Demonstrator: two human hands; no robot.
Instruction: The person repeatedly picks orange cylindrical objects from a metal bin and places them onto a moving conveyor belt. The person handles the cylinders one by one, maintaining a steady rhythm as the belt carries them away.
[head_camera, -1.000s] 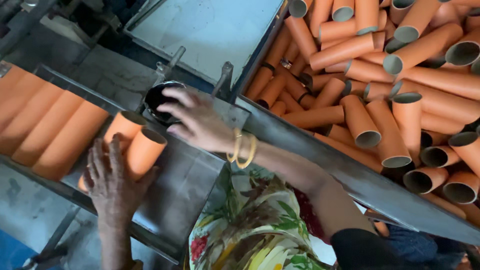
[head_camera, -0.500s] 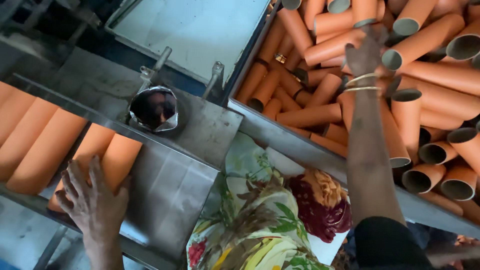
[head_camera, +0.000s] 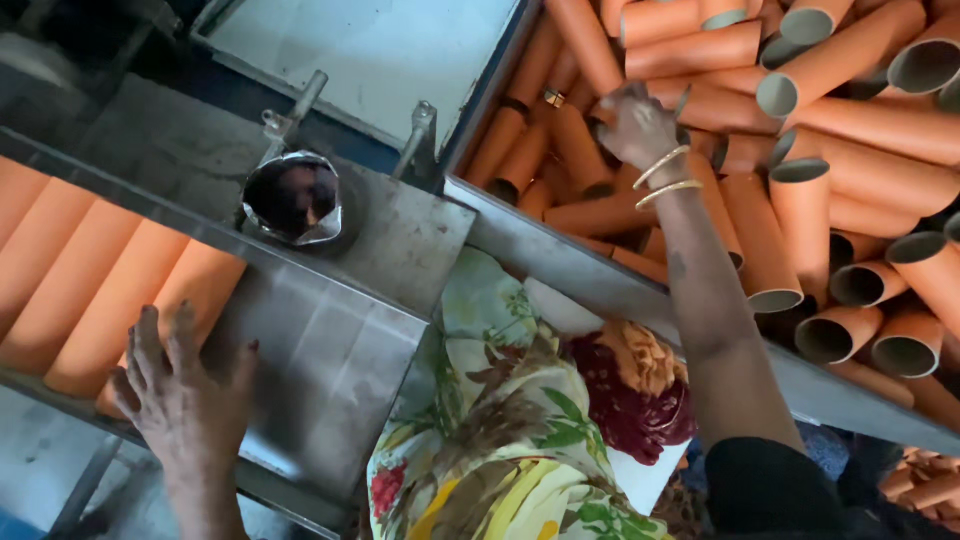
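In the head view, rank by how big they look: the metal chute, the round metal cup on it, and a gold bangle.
1. Metal chute
2. Metal cup
3. Bangle

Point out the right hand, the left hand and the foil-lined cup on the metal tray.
right hand (head_camera: 638, 128), head view, on the back of the hand.
left hand (head_camera: 185, 395), head view, on the back of the hand.
foil-lined cup (head_camera: 292, 197), head view, on its dark inside.

tubes (head_camera: 90, 290) lie in the left tray (head_camera: 330, 370); right bin (head_camera: 600, 280) holds piled tubes (head_camera: 860, 170).
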